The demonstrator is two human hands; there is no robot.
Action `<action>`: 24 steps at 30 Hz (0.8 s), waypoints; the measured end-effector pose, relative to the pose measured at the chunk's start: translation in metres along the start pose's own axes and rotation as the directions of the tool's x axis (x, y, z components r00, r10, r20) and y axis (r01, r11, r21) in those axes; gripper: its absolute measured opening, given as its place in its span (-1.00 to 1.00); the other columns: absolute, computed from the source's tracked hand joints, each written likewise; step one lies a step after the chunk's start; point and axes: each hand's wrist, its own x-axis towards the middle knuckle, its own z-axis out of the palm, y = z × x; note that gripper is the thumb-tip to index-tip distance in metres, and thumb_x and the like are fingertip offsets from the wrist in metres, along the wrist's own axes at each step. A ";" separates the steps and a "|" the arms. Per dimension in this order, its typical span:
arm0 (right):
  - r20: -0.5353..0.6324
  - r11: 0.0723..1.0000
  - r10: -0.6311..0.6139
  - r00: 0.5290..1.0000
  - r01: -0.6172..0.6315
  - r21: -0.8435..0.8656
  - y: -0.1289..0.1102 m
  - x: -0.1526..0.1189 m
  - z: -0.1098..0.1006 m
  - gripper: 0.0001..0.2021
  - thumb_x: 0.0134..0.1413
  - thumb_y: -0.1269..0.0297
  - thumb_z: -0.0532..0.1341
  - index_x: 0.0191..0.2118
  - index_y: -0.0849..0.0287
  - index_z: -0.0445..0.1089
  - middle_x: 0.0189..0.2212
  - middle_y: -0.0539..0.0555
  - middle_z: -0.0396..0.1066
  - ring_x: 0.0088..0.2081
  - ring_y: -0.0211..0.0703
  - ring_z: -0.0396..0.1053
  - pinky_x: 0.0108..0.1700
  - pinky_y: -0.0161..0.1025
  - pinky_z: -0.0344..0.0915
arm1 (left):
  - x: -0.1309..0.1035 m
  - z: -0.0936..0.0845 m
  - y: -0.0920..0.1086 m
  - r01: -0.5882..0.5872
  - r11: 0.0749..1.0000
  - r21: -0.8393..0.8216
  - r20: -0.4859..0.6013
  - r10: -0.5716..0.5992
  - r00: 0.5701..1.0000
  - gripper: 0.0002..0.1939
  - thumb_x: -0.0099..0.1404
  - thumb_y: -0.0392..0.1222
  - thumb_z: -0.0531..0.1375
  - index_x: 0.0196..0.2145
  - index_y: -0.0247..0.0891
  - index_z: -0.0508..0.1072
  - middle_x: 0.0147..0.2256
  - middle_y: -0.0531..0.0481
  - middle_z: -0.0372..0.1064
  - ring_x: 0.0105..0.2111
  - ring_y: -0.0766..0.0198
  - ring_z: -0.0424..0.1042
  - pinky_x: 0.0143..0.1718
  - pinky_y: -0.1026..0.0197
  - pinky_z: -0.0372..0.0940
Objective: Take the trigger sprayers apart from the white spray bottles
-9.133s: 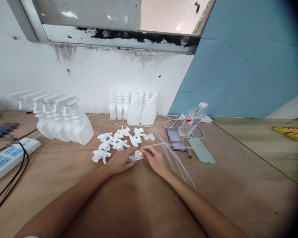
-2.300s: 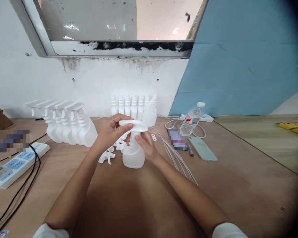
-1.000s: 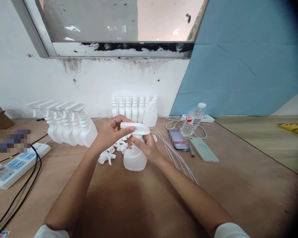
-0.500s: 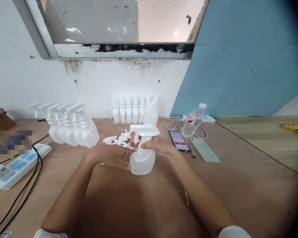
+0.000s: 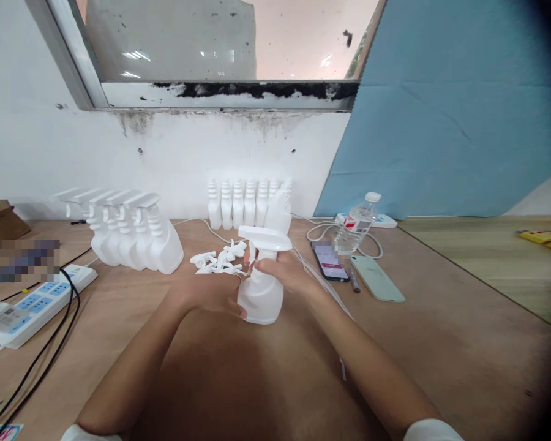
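Observation:
A white spray bottle (image 5: 262, 299) with a trigger head (image 5: 267, 237) stands nearly upright between my hands on the brown table. My left hand (image 5: 218, 296) is closed on the lower left side of its body, thumb at the front. Around the neck, just under the head, my right hand (image 5: 282, 269) is wrapped. Loose white trigger heads (image 5: 218, 260) lie in a pile behind my left hand. Assembled spray bottles (image 5: 133, 239) stand in a row at the left. Several bottles without heads (image 5: 239, 205) are lined up against the wall.
To the right are a dark phone (image 5: 329, 260), a marker (image 5: 355, 280), a pale green phone (image 5: 378, 278) and a clear water bottle (image 5: 358, 223). A power strip (image 5: 39, 306) with black cables lies at the left. White cords (image 5: 321, 282) run behind my right forearm.
My left hand has moved right, against the bottle body. The bottle and its head have shifted slightly left, and the head is tilted a little more.

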 end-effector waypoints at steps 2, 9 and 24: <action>0.053 1.000 -0.022 0.998 0.022 -0.002 0.000 -0.001 0.000 -0.81 -0.17 0.37 0.18 -0.32 0.19 0.41 -0.38 0.01 0.37 -0.39 -0.23 0.34 -0.32 -0.27 0.28 | 0.005 0.008 -0.001 -0.001 0.998 0.058 0.102 -0.004 0.995 -0.72 0.02 0.07 0.28 -0.37 -0.14 0.45 -0.37 0.02 0.43 -0.28 0.09 0.39 -0.36 0.19 0.19; -0.023 0.934 -0.233 0.972 0.217 -0.285 -0.014 -0.008 -0.007 -0.71 -0.05 0.25 0.28 -0.15 0.16 0.41 -0.20 0.09 0.42 -0.14 -0.06 0.37 -0.05 -0.09 0.30 | 0.002 0.032 -0.001 0.018 0.999 0.040 -0.149 -0.012 0.989 -0.59 0.12 0.18 0.21 -0.52 -0.25 0.31 -0.47 -0.03 0.38 -0.47 0.21 0.35 -0.45 0.20 0.17; -0.161 0.798 -0.455 0.876 0.321 -0.510 -0.056 -0.030 -0.035 -0.81 0.17 0.28 0.17 -0.11 0.10 0.45 -0.31 0.04 0.46 -0.28 -0.20 0.43 -0.11 -0.16 0.36 | -0.030 0.006 -0.100 0.461 0.887 0.043 -0.897 -0.168 0.408 -0.65 0.17 0.13 0.19 -0.39 -0.24 0.32 -0.47 0.09 0.21 -0.52 0.33 0.28 -0.44 0.26 0.19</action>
